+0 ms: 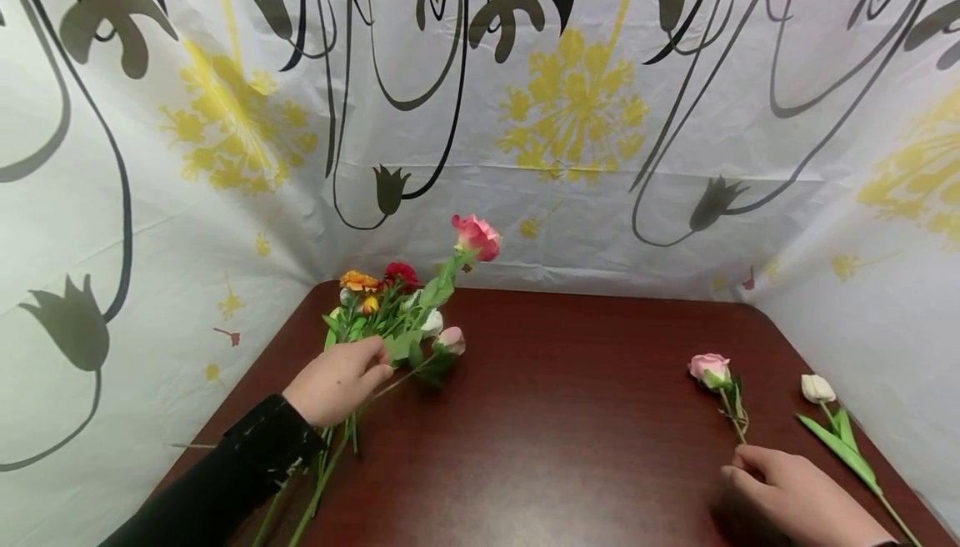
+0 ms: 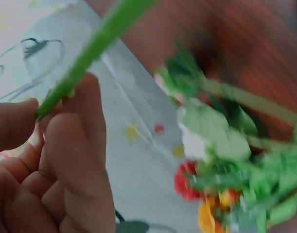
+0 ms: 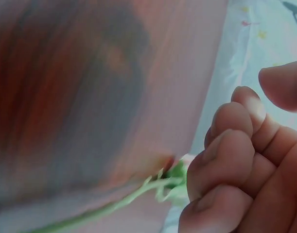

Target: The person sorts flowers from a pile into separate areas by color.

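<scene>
My left hand [image 1: 341,380] pinches the green stem [image 2: 85,65] of a deep pink flower [image 1: 477,237] between thumb and fingers. The bloom is raised above the far left of the table. Below and beside this hand lies a bunch of flowers, with a red flower [image 1: 402,276], an orange flower [image 1: 359,281] and a pale pink rosebud [image 1: 452,340]. At the right, my right hand [image 1: 798,489] is beside a light pink rose [image 1: 709,368], whose lower stem is hidden by the hand. In the right wrist view its fingers [image 3: 226,160] curl loosely and the thumb stands apart, with nothing between them.
A white tulip [image 1: 817,388] with long green leaves lies near the right edge of the dark red-brown table [image 1: 555,414]. Behind and at both sides hangs a white sheet [image 1: 450,147] printed with flowers.
</scene>
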Motion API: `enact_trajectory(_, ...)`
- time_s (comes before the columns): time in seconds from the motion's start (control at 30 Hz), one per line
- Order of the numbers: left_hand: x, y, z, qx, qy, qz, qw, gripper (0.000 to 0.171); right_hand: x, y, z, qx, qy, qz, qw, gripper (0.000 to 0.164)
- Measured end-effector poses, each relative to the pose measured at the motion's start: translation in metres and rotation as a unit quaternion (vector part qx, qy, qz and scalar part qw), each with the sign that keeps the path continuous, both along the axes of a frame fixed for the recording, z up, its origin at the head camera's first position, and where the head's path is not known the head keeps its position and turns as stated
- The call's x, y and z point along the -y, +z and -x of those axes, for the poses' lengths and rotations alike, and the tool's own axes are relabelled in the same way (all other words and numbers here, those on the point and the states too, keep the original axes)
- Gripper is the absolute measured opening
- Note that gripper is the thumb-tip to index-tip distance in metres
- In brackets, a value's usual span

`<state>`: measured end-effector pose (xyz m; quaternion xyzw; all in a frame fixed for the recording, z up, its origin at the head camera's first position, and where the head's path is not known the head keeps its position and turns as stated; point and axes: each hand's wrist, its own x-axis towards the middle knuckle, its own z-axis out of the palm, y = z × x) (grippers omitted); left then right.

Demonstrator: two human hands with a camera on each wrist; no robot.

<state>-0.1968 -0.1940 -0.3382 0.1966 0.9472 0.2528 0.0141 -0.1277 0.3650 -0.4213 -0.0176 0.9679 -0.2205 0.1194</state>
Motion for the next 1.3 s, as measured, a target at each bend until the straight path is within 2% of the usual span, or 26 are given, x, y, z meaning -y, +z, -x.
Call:
enact_trajectory(0.17,-0.016,0.000,-0.003,0.046,-0.029,-0.061,0.9966,0.006,0.019,0.009,-0.001,-0.045,0.058,0.032,0.997,0.029)
enact_trajectory(0.33,-0.038,-0.006,-0.006,0.071,-0.079,-0.124,0.9865,0.009,0.059,0.024,0.000,-0.071,0.131,0.105,0.983,0.022)
enact_trajectory(0.5,-0.064,-0.013,-0.006,0.111,-0.109,-0.189,0.9697,0.010,0.108,0.041,0.001,-0.100,0.191,0.154,0.964,0.013)
enact_trajectory(0.63,-0.082,-0.018,-0.007,0.155,-0.127,-0.243,0.9492,0.010,0.148,0.048,0.001,-0.134,0.226,0.178,0.948,0.007)
enact_trajectory(0.77,-0.098,-0.022,-0.006,0.178,-0.140,-0.277,0.9339,0.011,0.177,0.052,0.003,-0.112,0.230,0.221,0.941,0.015)
enact_trajectory(0.87,-0.108,-0.025,-0.007,0.190,-0.147,-0.290,0.9266,0.011,0.191,0.052,0.005,-0.100,0.220,0.239,0.940,0.018)
enact_trajectory(1.0,-0.117,-0.028,-0.008,0.207,-0.152,-0.305,0.9171,0.010,0.202,0.050,0.008,-0.122,0.208,0.245,0.939,0.019)
enact_trajectory(1.13,-0.125,-0.030,-0.009,0.218,-0.149,-0.311,0.9131,0.009,0.208,0.046,0.009,-0.125,0.194,0.255,0.939,0.023)
enact_trajectory(1.3,-0.133,-0.032,-0.010,0.224,-0.146,-0.311,0.9121,0.009,0.210,0.045,0.008,-0.125,0.178,0.261,0.941,0.024)
